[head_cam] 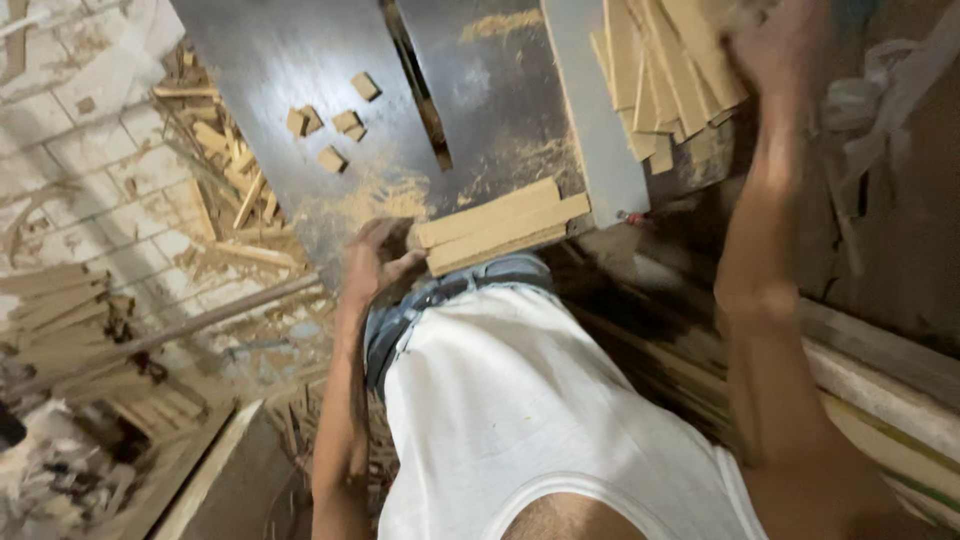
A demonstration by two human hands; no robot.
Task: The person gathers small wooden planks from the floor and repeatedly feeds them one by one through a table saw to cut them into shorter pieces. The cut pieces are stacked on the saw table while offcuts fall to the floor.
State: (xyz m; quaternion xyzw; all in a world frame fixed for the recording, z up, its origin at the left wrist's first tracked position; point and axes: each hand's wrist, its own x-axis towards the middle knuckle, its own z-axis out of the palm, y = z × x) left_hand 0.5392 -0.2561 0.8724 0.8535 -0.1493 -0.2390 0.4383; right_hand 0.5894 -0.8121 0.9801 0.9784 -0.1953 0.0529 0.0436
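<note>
My left hand [378, 258] grips the near end of a small stack of wooden strips [500, 225] lying at the front edge of the dark metal saw table [280, 60]. My right hand [775, 45] reaches up to the far right and rests on a pile of long wooden slats [665, 70] beside the grey fence [595, 110]; it is blurred, and whether it clasps a slat cannot be told. The saw slot [425, 90] runs down the table's middle.
Several small wooden blocks [330, 125] lie on the table left of the slot, with sawdust around. Offcuts and scrap sticks [235, 180] heap on the floor at the left, near a brick wall [70, 160]. Planks [880, 390] lie at the right.
</note>
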